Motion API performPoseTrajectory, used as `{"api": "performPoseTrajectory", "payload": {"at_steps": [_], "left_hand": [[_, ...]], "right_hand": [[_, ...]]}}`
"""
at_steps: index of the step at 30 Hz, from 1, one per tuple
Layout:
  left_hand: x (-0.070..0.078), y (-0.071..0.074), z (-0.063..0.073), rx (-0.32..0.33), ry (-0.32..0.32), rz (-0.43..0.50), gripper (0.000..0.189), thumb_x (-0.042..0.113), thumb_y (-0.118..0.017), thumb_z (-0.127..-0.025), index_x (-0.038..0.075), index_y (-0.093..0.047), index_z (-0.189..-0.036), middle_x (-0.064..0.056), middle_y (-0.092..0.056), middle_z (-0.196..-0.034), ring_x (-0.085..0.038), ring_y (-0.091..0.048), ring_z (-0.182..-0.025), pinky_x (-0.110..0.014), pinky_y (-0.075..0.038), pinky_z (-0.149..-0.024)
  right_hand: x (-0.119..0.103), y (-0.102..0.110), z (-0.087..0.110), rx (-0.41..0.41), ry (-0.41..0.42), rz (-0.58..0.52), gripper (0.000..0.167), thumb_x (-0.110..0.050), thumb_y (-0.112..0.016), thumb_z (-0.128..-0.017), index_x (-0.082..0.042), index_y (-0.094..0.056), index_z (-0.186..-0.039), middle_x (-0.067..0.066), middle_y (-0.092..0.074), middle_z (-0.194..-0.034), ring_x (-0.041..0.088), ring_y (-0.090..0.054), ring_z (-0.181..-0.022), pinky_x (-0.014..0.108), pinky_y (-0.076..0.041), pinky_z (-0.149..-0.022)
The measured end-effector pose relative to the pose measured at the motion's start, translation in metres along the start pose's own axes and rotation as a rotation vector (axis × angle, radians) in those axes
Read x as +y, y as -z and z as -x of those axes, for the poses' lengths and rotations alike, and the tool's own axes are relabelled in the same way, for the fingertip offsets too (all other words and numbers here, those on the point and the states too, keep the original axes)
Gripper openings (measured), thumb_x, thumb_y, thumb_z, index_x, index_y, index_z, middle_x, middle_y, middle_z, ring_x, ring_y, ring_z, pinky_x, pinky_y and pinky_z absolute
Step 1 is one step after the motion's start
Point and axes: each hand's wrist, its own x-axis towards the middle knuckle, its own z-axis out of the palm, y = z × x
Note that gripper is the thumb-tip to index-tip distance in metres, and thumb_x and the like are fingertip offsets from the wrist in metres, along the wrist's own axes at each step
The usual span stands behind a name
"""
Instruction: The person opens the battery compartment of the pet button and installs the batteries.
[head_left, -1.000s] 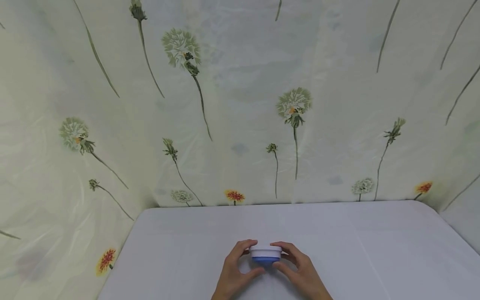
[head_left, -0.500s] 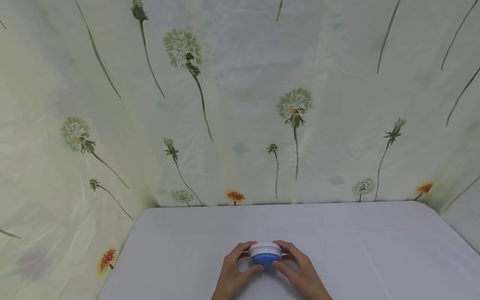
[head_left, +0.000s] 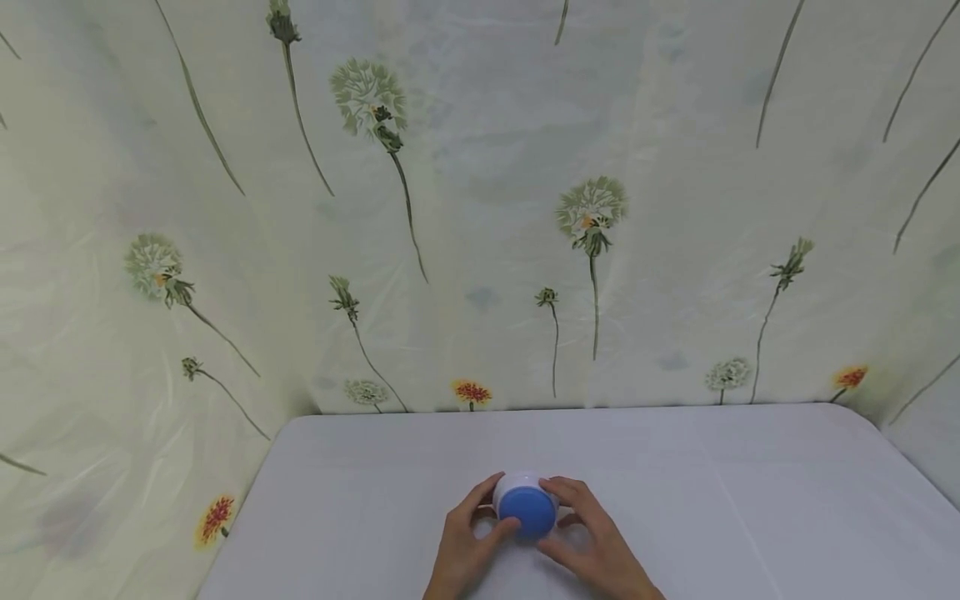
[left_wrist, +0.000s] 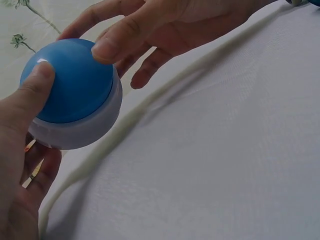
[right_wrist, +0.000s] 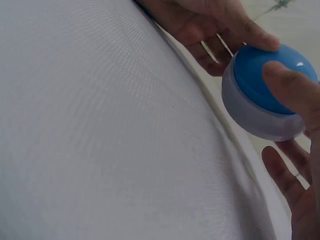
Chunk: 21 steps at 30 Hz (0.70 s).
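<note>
A round object (head_left: 528,512), a white puck-shaped body with a smooth, slightly domed blue face, is held up between both hands above the table. Its blue face is tipped back toward the head camera. My left hand (head_left: 467,533) grips it from the left, the thumb lying on the blue face and the fingers behind the white side. From the right, my right hand (head_left: 597,537) holds it too, its thumb at the blue face's edge in the left wrist view and its fingertips on the far rim. The back of the object (left_wrist: 75,85) is hidden.
A white cloth covers the table (head_left: 360,475), which has rounded far corners. Behind it and to the left hangs a pale curtain (head_left: 480,208) printed with dandelions and orange flowers. The table edge (right_wrist: 215,110) runs diagonally through the right wrist view.
The round object has been tilted, so its blue face has swung up from a thin lower band to a full disc facing the head camera. My thumbs and fingers have shifted slightly with it.
</note>
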Motion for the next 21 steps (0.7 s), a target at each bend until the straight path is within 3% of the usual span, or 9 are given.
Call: {"api": "performPoseTrajectory", "payload": {"at_steps": [9, 14, 21], "left_hand": [[-0.003, -0.001, -0.001, 0.006, 0.036, 0.025, 0.058, 0.035, -0.068, -0.084, 0.012, -0.05, -0.135, -0.003, -0.063, -0.12, -0.006, -0.061, -0.098, -0.021, -0.054, -0.08], [-0.003, -0.002, -0.001, 0.009, 0.038, 0.03, 0.057, 0.033, -0.069, -0.085, 0.011, -0.051, -0.134, -0.003, -0.064, -0.118, -0.006, -0.061, -0.096, -0.021, -0.054, -0.079], [-0.005, -0.003, -0.001, 0.004, -0.004, 0.04, 0.056, 0.029, -0.068, -0.086, 0.009, -0.05, -0.134, -0.007, -0.061, -0.125, -0.007, -0.063, -0.096, -0.022, -0.055, -0.077]], "right_hand": [[-0.018, 0.005, -0.006, -0.033, 0.062, 0.015, 0.079, -0.006, -0.081, -0.07, 0.004, -0.04, -0.137, 0.019, -0.044, -0.13, 0.009, -0.048, -0.112, 0.029, -0.055, -0.068], [0.003, 0.0, -0.001, -0.031, 0.065, 0.06, 0.078, -0.011, -0.08, -0.074, -0.001, -0.04, -0.14, 0.014, -0.044, -0.132, 0.006, -0.046, -0.113, 0.026, -0.054, -0.068], [0.006, 0.001, 0.0, -0.017, 0.061, 0.086, 0.073, -0.012, -0.077, -0.077, -0.005, -0.041, -0.14, 0.009, -0.045, -0.131, 0.005, -0.05, -0.107, 0.022, -0.052, -0.068]]}}
